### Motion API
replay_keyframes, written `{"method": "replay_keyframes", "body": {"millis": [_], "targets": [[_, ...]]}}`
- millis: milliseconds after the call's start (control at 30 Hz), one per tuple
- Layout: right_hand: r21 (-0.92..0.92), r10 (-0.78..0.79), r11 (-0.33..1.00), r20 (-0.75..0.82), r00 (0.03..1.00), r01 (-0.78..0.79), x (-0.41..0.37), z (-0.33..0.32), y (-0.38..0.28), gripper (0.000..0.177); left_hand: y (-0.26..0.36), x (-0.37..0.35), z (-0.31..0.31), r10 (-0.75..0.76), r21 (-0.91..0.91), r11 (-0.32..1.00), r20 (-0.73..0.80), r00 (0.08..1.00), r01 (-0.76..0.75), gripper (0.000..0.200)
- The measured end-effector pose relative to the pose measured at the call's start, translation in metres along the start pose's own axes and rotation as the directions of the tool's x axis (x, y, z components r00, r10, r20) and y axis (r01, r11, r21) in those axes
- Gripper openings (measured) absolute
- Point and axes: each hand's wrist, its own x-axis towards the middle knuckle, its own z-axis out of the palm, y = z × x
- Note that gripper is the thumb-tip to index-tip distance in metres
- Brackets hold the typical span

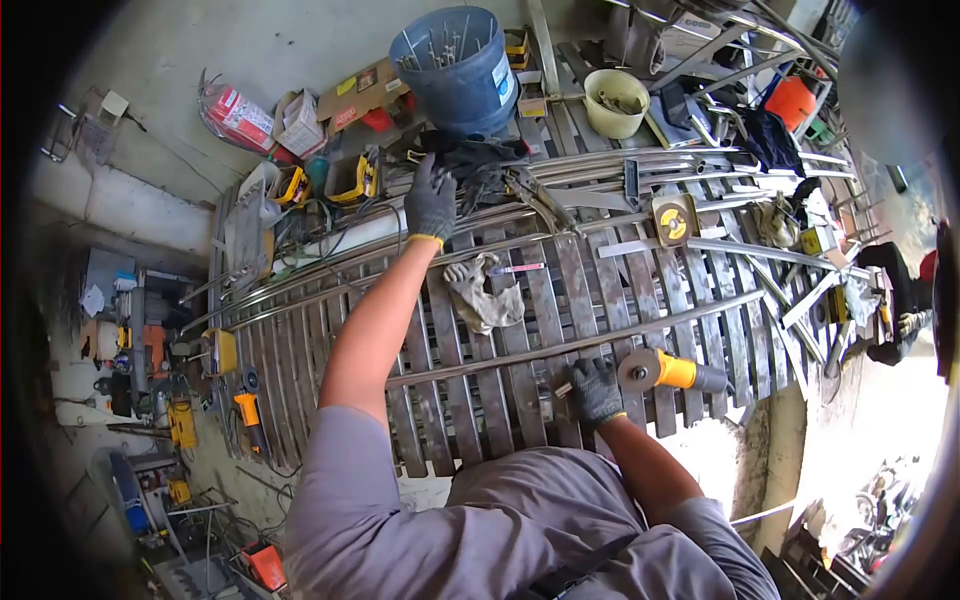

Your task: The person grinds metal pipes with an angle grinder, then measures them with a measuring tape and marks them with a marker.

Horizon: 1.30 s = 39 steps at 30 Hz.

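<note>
My left hand [430,202], in a dark grey glove, reaches to the back of the slatted metal bench, beside a dark bundle of cloth [475,160]. Its fingers point away and what they touch is hard to make out. Nearer my body, my right hand [597,390], gloved too, has its fingers curled round a small metal piece [564,390] on the slats. Just right of it lies a yellow angle grinder [675,371]. A long metal tube [540,353] crosses the bench in front of my right hand. A pale crumpled glove [484,296] and a pink-and-white marker [517,268] lie mid-bench.
A blue bucket of rods [455,75] and a cream bucket [616,104] stand at the back. Long metal bars [600,170] run across the bench. A second grinder [250,410] hangs at the left edge. Part of another person [890,300] shows at far right.
</note>
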Motion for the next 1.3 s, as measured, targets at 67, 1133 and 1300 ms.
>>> {"method": "replay_keyframes", "body": {"millis": [67,1133,1300], "targets": [[-0.014,-0.019,1.0,0.0,1.0,0.019,-0.002,0.005,0.005,0.058,0.006,0.033,0.018,0.225,0.187,0.954,0.072,0.972,-0.235,0.048],[0.195,0.132,0.977,-0.228,0.965,-0.088,0.012,-0.014,-0.029,0.017,0.031,-0.412,-0.218,0.273,0.192,0.919,0.321,0.907,-0.345,0.056],[0.553,0.171,0.821,-0.003,0.985,-0.14,-0.028,-0.098,-0.111,0.021,0.057,-0.417,-0.215,0.017,-0.275,0.959,0.299,0.954,0.069,0.08]]}}
